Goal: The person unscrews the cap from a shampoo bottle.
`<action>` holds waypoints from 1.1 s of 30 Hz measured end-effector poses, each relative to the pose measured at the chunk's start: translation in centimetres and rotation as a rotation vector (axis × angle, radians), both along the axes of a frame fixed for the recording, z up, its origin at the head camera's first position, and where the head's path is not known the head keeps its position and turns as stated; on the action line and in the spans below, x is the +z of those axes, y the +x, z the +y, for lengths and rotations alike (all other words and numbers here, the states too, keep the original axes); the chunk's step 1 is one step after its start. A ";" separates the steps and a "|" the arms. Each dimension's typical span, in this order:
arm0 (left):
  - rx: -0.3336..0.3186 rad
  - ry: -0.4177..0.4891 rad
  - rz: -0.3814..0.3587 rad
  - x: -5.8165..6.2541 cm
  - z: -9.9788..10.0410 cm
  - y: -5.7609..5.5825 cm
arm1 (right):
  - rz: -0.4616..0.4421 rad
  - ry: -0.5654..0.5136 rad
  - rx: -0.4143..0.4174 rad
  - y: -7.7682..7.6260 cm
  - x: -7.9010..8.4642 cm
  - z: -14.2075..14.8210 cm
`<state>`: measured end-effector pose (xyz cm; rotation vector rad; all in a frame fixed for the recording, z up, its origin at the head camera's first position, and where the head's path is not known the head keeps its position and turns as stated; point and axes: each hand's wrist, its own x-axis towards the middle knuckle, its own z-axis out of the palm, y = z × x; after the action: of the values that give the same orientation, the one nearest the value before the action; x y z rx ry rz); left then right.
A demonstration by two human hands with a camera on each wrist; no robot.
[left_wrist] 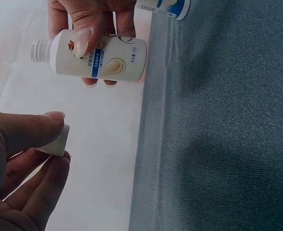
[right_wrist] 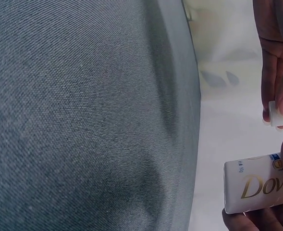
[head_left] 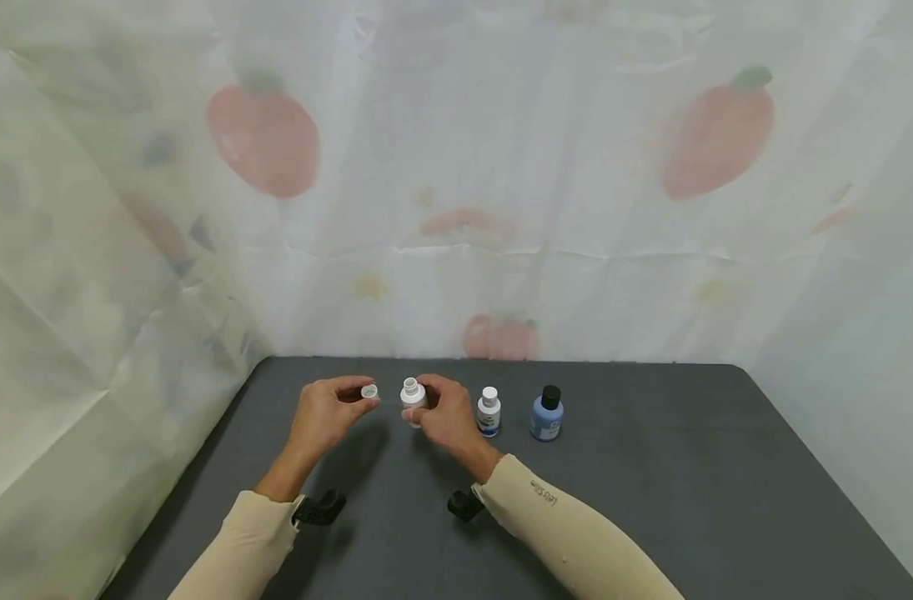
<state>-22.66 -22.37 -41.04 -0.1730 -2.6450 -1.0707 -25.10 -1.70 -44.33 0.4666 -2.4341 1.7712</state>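
Note:
Between thumb and fingers, my left hand (head_left: 325,418) pinches a small white cap (head_left: 369,392), its hollow side partly showing in the head view. My right hand (head_left: 450,417) grips a white Dove bottle (left_wrist: 103,55) round its body. The bottle's threaded neck (left_wrist: 40,50) is bare. Cap and bottle are apart, with a small gap between them. In the right wrist view the gold lettering on the bottle (right_wrist: 259,185) faces the camera, and the cap (right_wrist: 280,114) is in the other hand's fingers.
Just right of my right hand stands a capped white bottle (head_left: 489,412). Farther right is a blue bottle (head_left: 547,417) with a black cap. Everything is over a dark grey table (head_left: 651,500), with a printed white curtain (head_left: 576,167) behind it.

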 end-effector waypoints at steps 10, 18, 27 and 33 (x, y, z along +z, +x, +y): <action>0.011 0.008 -0.023 -0.9 -0.3 -0.3 | -0.024 -0.006 0.013 -0.5 -0.7 -0.3; 0.007 0.037 -0.045 -1.5 -0.4 -0.6 | -0.034 0.005 0.029 -0.4 -0.9 -0.3; 0.021 0.048 -0.054 -2.3 -0.2 -1.0 | -0.028 0.043 -0.015 -0.7 -1.5 0.1; 0.031 0.037 -0.059 -2.8 0.1 -1.3 | -0.039 0.050 -0.033 -1.0 -1.8 0.4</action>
<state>-23.98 -22.29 -43.80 -0.0935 -2.6686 -1.1309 -26.07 -1.34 -46.12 0.3979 -2.5029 1.7264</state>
